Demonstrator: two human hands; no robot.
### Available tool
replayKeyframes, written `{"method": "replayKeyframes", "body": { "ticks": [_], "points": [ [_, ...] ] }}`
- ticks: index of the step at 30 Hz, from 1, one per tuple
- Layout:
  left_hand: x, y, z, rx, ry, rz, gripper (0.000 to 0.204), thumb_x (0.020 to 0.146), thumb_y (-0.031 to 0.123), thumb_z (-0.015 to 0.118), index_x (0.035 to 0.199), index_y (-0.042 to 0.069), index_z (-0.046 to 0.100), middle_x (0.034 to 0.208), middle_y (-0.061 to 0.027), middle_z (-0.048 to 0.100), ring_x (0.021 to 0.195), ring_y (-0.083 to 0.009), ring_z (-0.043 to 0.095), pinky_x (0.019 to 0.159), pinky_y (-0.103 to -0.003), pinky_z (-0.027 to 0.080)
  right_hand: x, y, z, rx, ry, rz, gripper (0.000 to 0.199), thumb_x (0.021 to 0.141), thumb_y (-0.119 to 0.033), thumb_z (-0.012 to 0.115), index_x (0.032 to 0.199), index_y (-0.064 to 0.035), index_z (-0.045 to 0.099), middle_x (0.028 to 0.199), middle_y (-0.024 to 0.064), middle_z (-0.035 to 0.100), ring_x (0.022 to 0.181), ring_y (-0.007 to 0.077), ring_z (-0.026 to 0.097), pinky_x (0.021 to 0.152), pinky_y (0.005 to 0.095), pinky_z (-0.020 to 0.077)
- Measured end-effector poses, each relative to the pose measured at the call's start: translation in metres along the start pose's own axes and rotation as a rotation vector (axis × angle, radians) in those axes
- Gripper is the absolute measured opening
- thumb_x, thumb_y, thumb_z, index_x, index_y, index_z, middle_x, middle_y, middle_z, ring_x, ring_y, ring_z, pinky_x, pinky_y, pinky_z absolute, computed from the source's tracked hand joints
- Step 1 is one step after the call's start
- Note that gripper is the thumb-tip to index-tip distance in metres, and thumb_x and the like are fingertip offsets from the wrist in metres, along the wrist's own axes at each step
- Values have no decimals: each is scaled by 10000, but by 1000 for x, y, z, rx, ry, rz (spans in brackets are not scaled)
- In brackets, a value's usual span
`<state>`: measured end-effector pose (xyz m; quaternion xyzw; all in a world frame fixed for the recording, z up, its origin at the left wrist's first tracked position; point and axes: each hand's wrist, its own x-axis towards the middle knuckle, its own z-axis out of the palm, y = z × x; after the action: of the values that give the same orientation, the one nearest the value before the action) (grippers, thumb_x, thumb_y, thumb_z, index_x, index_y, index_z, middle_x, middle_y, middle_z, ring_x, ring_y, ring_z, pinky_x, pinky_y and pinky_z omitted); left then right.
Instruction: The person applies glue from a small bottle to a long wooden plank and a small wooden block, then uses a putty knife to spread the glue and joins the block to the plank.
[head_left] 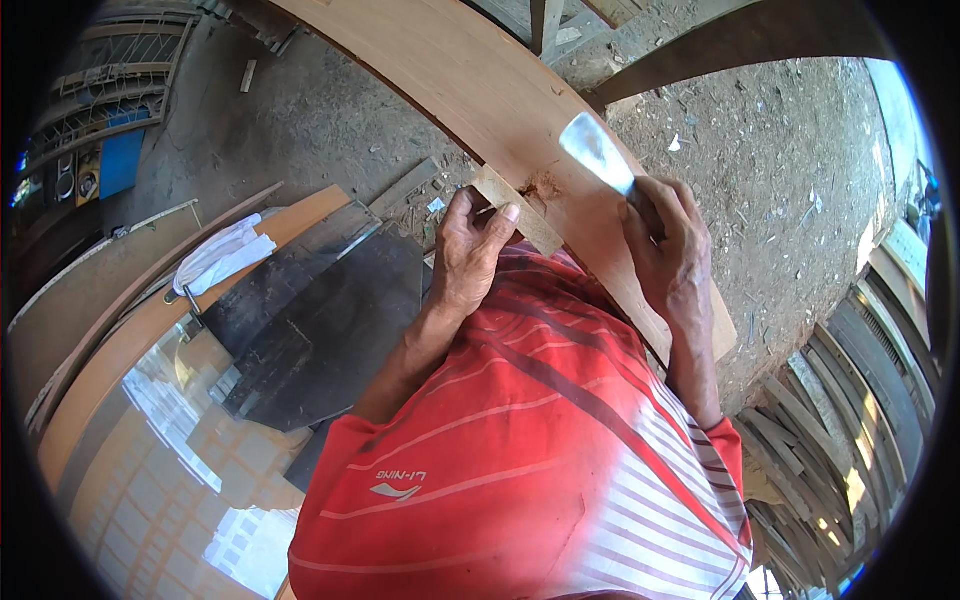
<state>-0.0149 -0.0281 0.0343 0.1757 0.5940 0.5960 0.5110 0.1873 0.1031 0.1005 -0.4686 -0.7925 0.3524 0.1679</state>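
Note:
My left hand is closed around a small flat piece of pale wood, thumb on top. That piece lies over the near edge of a long wooden board, which runs from the upper left down past my right hand. In the fingers of my right hand is a flat, shiny scraper blade, wide at its far end and narrowing toward my grip. Its broad end is over the board. A reddish-brown crumbly patch shows beside the wood piece, between both hands.
At left, a white cloth and a clamp rest on a curved wooden edge. Dark panels lie near a glossy reflective surface. Timber strips are stacked at right. A dark beam crosses the upper right above littered ground.

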Motion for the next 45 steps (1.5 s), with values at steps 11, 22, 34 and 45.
{"method": "replayKeyframes", "body": {
  "ticks": [11,22,34,45],
  "points": [
    [0,-12,2,-223,-14,-37,416,1039,238,728,1342,13,553,1295,-84,647,1185,-145,611,1050,-311,506,-9,28,-49,-291,-195,-173,443,901,-77,741,1341,-113,714,947,93,678,884,282,655,867,435,493],
    [7,-19,-6,-251,-134,-16,521,1019,369,747,1368,20,579,1282,-61,668,1171,-144,626,1032,-314,529,36,5,-38,-460,-230,-475,355,910,-87,727,1262,-138,736,982,57,674,959,253,641,920,413,466],
    [7,-25,-14,-238,-173,-114,730,1007,350,749,1574,37,412,1485,-112,551,1341,-234,574,1136,-416,511,61,-13,-31,-482,-318,-610,361,891,-72,694,1242,-144,746,1017,58,668,1003,252,634,959,419,448],
    [9,-32,-15,-238,-187,-81,693,1011,324,743,1567,52,433,1438,-88,581,1318,-218,590,1122,-401,519,78,-23,-34,-511,-298,-683,377,879,-66,666,1240,-140,746,998,58,635,1029,235,626,994,411,433]
  ]
}}
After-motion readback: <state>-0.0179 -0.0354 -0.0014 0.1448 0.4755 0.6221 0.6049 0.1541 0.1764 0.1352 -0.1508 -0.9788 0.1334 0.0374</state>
